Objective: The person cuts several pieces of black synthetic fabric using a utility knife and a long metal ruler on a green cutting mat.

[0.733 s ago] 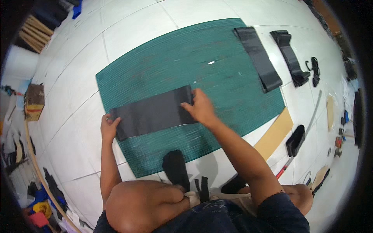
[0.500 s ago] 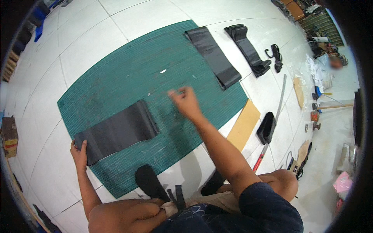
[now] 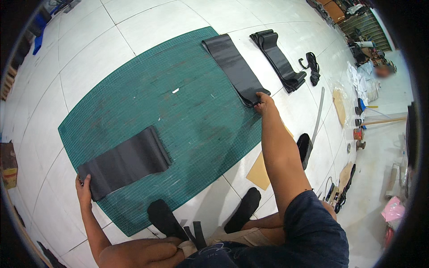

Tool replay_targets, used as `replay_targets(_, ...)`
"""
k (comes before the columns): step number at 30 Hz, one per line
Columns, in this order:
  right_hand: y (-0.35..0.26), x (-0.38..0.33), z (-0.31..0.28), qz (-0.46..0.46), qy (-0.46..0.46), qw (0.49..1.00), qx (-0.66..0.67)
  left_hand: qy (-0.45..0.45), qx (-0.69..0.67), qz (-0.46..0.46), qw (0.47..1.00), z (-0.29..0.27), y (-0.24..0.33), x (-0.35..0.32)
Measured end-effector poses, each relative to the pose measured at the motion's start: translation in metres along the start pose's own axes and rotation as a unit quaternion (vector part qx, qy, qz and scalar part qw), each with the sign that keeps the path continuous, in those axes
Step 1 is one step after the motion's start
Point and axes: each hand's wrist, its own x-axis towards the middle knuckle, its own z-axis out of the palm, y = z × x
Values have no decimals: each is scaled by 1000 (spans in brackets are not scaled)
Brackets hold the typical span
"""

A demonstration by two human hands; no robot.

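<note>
A white tiled floor (image 3: 89,67) fills the view, and on it lies a large green cutting mat (image 3: 178,120) with a fine grid, one corner near the person's feet. On the mat's near left part rests a dark grey fabric piece (image 3: 123,163), flat and slanted, its left end at the mat's edge. The left hand (image 3: 83,190) holds that end, fingers closed on the corner of the cloth. At the mat's far right edge lies a long dark fabric strip (image 3: 234,69), stretched from the far side toward the person. The right hand (image 3: 264,102), at the end of an outstretched arm, grips the near end of this strip, fingers closed on it where it overhangs the mat's edge. Just beyond it, on the bare tiles, lies a second folded black strip (image 3: 279,60), apart from the first. Near that sits a small coiled black strap (image 3: 311,67). A long metal ruler (image 3: 318,114) lies on the floor to the right of the arm, and a flat piece of brown cardboard (image 3: 260,172) pokes out from under the mat's right edge. The person's feet in black socks (image 3: 163,219) rest at the mat's near edge.
</note>
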Motion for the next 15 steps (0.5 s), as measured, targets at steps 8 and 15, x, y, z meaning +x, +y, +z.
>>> replay_targets(8,-14,-20,-6,-17,-72,991,114,37,26,8,999,-17,-18,-4)
replay_targets(15,-111,-145,28,-463,-109,873,-104,70,-12,24,997,-32,-1,-12)
